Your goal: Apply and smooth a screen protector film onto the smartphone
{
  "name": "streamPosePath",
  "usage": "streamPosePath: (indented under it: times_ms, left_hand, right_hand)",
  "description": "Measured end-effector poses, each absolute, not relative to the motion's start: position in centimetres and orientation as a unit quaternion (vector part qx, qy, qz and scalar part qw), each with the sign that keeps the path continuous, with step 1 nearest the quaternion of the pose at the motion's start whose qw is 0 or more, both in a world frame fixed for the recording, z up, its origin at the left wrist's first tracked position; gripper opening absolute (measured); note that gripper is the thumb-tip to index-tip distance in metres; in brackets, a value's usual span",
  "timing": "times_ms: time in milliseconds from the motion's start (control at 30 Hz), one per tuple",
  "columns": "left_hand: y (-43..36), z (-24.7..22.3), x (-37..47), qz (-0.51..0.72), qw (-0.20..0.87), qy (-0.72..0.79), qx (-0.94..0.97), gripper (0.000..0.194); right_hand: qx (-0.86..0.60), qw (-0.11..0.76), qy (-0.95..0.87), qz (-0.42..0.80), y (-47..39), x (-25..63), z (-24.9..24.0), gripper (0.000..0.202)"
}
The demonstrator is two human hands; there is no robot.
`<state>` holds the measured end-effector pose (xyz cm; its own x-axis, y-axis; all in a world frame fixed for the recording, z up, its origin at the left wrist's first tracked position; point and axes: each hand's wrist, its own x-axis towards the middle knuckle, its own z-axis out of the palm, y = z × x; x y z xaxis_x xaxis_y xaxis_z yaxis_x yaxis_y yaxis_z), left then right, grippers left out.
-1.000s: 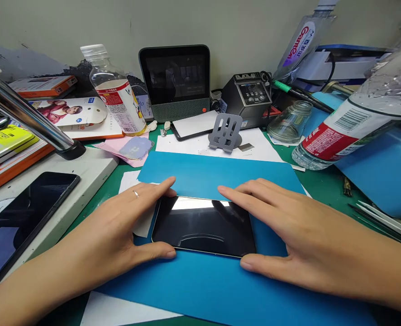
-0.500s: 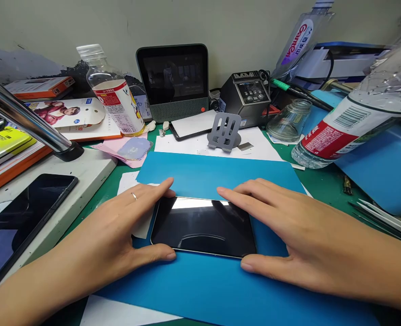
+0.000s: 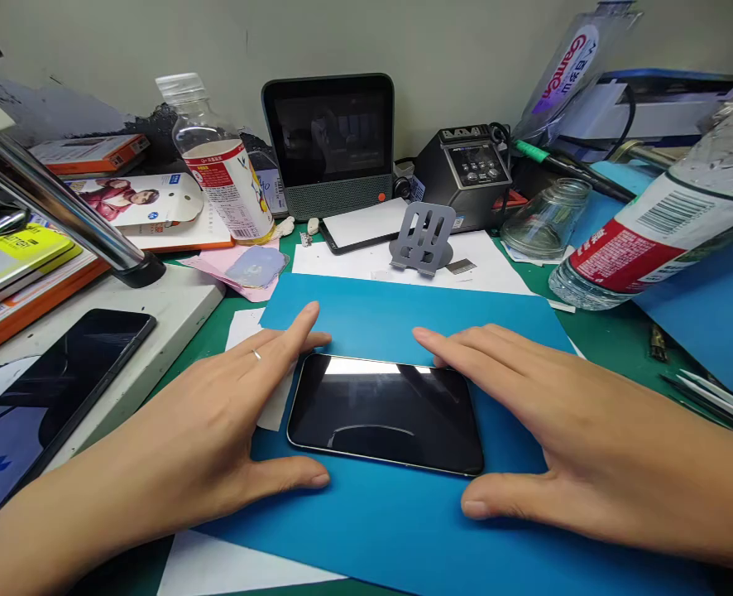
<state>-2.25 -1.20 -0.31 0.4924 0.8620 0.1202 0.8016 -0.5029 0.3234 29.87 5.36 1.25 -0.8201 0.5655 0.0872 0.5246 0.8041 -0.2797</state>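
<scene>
A black-screened smartphone [image 3: 385, 418] lies face up and lengthwise on a blue mat [image 3: 354, 517]. Its screen reflects a bright band along the far edge. My left hand [image 3: 230, 414] is around its left end, with the thumb in front of the near edge and the fingers beyond the far edge. Around the right end is my right hand [image 3: 528, 414], its thumb just off the near corner and its fingers along the far edge. Both hands are spread with fingers apart. Neither grips the phone; whether a rear fingertip touches it, I cannot tell.
Behind the mat stand a grey phone stand [image 3: 423, 238], a smart display [image 3: 335, 141] and a black control box [image 3: 466, 178]. Bottles [image 3: 223, 190] rise on both sides. Another phone [image 3: 62, 397] rests on a white platform at left. Tweezers [image 3: 714, 397] lie at right.
Both thumbs have come away from the phone's near edge, and the hands have spread wider. The whole view has shifted slightly, so things appear further right.
</scene>
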Motion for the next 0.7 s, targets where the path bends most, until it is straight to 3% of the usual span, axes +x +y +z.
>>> streamPosePath:
  times_ms: [267,700]
  left_hand:
    - [-1.50,0.10,-3.00,0.099,0.093,0.490,0.861,0.100]
    - [-1.46,0.32,-2.65,0.110,0.109,0.490,0.858,0.096]
  right_hand:
    - [-0.287,0.069,-0.948,0.120,5.79,30.33,0.99,0.101]
    - [-0.277,0.088,-0.950,0.118,6.10,30.38,1.00,0.090]
